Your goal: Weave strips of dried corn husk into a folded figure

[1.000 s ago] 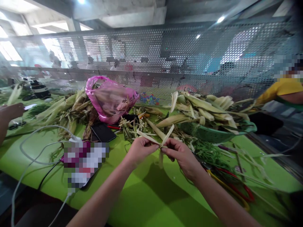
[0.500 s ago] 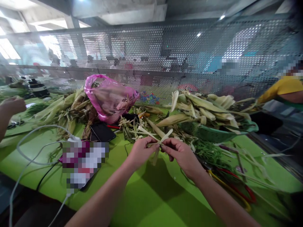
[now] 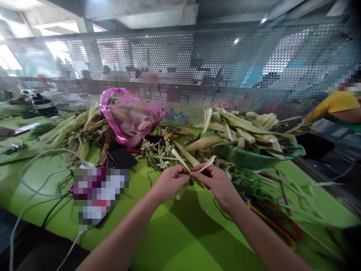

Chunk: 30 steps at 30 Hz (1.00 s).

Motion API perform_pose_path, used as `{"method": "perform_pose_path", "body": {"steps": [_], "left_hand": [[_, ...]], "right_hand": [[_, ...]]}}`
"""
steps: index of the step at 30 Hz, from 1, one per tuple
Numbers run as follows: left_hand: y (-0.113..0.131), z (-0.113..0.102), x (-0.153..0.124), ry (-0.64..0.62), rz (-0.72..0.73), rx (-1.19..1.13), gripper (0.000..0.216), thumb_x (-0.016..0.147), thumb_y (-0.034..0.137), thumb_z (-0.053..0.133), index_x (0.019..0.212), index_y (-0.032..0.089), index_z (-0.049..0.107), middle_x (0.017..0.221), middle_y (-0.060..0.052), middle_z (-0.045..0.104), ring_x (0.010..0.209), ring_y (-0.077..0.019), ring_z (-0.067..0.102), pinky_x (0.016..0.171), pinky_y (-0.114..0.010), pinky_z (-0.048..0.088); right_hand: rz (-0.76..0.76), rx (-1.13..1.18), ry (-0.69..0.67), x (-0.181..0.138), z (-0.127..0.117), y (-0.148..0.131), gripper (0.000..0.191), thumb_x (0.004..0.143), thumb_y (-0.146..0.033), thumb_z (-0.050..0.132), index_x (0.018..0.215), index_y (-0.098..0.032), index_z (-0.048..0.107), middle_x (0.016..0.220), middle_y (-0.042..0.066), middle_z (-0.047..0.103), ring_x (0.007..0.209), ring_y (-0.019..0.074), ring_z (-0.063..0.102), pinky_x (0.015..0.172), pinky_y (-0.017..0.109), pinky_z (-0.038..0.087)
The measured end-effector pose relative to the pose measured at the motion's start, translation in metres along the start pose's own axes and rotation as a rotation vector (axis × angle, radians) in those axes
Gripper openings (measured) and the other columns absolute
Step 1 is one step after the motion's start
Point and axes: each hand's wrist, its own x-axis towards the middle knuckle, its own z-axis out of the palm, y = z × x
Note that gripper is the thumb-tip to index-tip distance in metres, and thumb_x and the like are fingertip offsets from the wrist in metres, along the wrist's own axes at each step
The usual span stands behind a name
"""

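Pale corn husk strips (image 3: 180, 160) cross in a V between my two hands, above the green table (image 3: 180, 233). My left hand (image 3: 175, 180) pinches them from the left, thumb against fingers. From the right, my right hand (image 3: 213, 182) pinches the same strips, its fingertips nearly meeting those of the left. A shorter end of husk hangs below my left fingers. The crossing point is partly hidden by my fingertips. Just beyond lies a heap of small knotted husk pieces (image 3: 153, 152).
Husks (image 3: 239, 128) overflow a green basket (image 3: 259, 160) at right, near red-handled scissors (image 3: 293, 227) and green stems (image 3: 248, 184). A pink plastic bag (image 3: 129, 116), phone (image 3: 122, 156) and power strip with white cables (image 3: 104, 199) occupy the left. A yellow-sleeved person (image 3: 335, 107) sits far right.
The husk strips' upper ends have shifted right and now stand more upright. My hands have stayed close together, still pinching. At far left, another person's hand has dropped lower, mostly out of view.
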Motion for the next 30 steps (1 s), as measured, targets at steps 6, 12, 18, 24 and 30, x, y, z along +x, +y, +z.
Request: {"method": "perform_pose_path", "body": {"steps": [6, 12, 18, 24, 30], "left_hand": [[-0.004, 0.005, 0.002, 0.036, 0.004, -0.118, 0.020, 0.076, 0.033, 0.066, 0.079, 0.014, 0.062, 0.073, -0.003, 0.062, 0.069, -0.0135, 0.056, 0.067, -0.025, 0.043], [-0.002, 0.006, 0.002, 0.040, -0.016, -0.238, 0.014, 0.073, 0.025, 0.066, 0.081, 0.013, 0.065, 0.071, -0.001, 0.061, 0.064, -0.0106, 0.055, 0.068, -0.024, 0.043], [-0.002, 0.003, 0.001, 0.034, -0.098, -0.232, 0.015, 0.071, 0.026, 0.068, 0.079, 0.013, 0.065, 0.067, 0.000, 0.061, 0.058, -0.0095, 0.054, 0.058, -0.023, 0.040], [-0.008, -0.005, 0.001, 0.182, -0.082, -0.407, 0.021, 0.074, 0.033, 0.069, 0.077, 0.015, 0.059, 0.059, 0.005, 0.054, 0.047, -0.0051, 0.051, 0.046, -0.019, 0.032], [-0.006, -0.007, 0.002, 0.207, -0.194, -0.611, 0.022, 0.075, 0.030, 0.069, 0.084, 0.015, 0.056, 0.077, -0.002, 0.064, 0.064, -0.0141, 0.067, 0.053, -0.021, 0.045]], "right_hand": [[-0.043, -0.050, 0.037, 0.000, 0.001, 0.003, 0.031, 0.069, -0.048, 0.075, 0.075, -0.019, 0.067, 0.058, -0.003, 0.051, 0.050, 0.0103, 0.036, 0.047, 0.025, 0.025], [-0.035, -0.005, 0.069, 0.000, 0.001, 0.005, 0.027, 0.069, -0.045, 0.075, 0.075, -0.019, 0.068, 0.059, -0.002, 0.055, 0.048, 0.0096, 0.036, 0.044, 0.024, 0.025], [-0.003, -0.013, 0.038, 0.000, 0.001, 0.003, 0.030, 0.072, -0.049, 0.072, 0.078, -0.020, 0.069, 0.056, -0.003, 0.056, 0.045, 0.0094, 0.037, 0.043, 0.025, 0.025], [-0.005, -0.102, -0.149, 0.004, 0.001, 0.004, 0.027, 0.071, -0.045, 0.075, 0.071, -0.020, 0.065, 0.059, -0.002, 0.054, 0.050, 0.0109, 0.043, 0.044, 0.023, 0.035], [-0.400, -0.544, 0.069, 0.001, -0.004, 0.003, 0.016, 0.081, -0.031, 0.067, 0.094, -0.023, 0.069, 0.091, 0.007, 0.066, 0.064, 0.0178, 0.056, 0.060, 0.031, 0.046]]}}
